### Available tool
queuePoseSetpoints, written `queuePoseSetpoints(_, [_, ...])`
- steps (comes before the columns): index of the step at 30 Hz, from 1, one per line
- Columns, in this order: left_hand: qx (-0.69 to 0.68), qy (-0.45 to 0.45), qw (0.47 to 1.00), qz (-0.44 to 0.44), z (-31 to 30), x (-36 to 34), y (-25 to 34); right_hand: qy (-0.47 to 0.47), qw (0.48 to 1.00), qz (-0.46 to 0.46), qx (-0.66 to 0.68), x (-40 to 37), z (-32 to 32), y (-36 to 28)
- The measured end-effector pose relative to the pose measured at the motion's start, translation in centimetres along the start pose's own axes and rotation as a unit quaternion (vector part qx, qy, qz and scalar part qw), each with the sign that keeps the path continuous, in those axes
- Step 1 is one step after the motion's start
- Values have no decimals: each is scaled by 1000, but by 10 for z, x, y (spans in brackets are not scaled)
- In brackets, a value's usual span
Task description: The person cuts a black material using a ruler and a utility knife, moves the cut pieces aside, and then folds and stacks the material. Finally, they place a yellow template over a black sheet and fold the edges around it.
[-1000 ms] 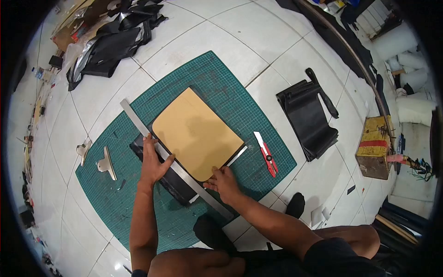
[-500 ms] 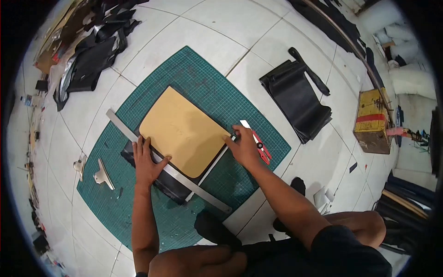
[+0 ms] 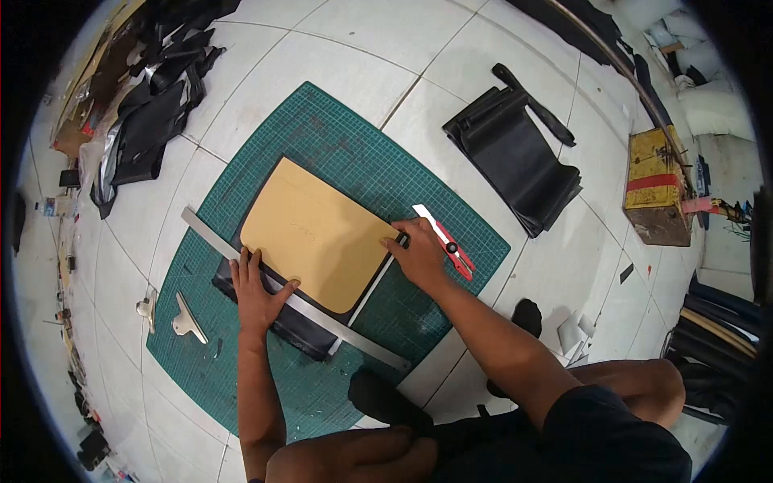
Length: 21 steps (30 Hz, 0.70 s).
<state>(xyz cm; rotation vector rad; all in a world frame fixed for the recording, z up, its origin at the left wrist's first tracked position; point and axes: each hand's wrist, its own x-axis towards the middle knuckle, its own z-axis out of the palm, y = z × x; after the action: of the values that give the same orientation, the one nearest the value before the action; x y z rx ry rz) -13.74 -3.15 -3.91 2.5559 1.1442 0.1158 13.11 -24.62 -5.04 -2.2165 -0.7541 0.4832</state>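
- Head view: a yellow box [image 3: 651,189] with a red band stands on the tiled floor at far right. What it holds cannot be told from here.
- A green cutting mat [image 3: 338,133] lies on the floor and bears the work: a tan template [image 3: 318,233] lying on a black sheet [image 3: 296,326], whose edge shows past the template's lower side.
- A long steel ruler [image 3: 364,340] runs slantwise along the template's near edge, across the black sheet.
- A red utility knife [image 3: 448,243] lies on the mat just beside the template's right corner.
- Folded black material [image 3: 515,161] rests on the tiles off the mat's upper right. A heap of black scraps [image 3: 149,121] lies off the upper left, and a metal clip [image 3: 187,320] sits on the mat's left part.
- The left hand [image 3: 258,290] lies flat, fingers spread, and presses on the ruler beside the template's lower left edge, arm straight.
- The right hand [image 3: 420,256] rests at the template's right corner with its fingers bunched, touching the edge. Whether they pinch anything cannot be told. The knife lies just behind the knuckles.
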Motion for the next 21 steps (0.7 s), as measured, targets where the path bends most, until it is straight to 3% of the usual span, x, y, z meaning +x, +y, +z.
queuePoseSetpoints(7, [0,7,1000,23,0,4,-3,49,996,-75,-17,-2,2,2])
queuePoseSetpoints(11, [3,-19,1000,-10,-3,5,4,3,1000,-21,-16,-4,-4,-5])
queuePoseSetpoints(21, [9,-25,1000,-13,-7,8,7,-3,999,-24,-24,-4,-3,-5])
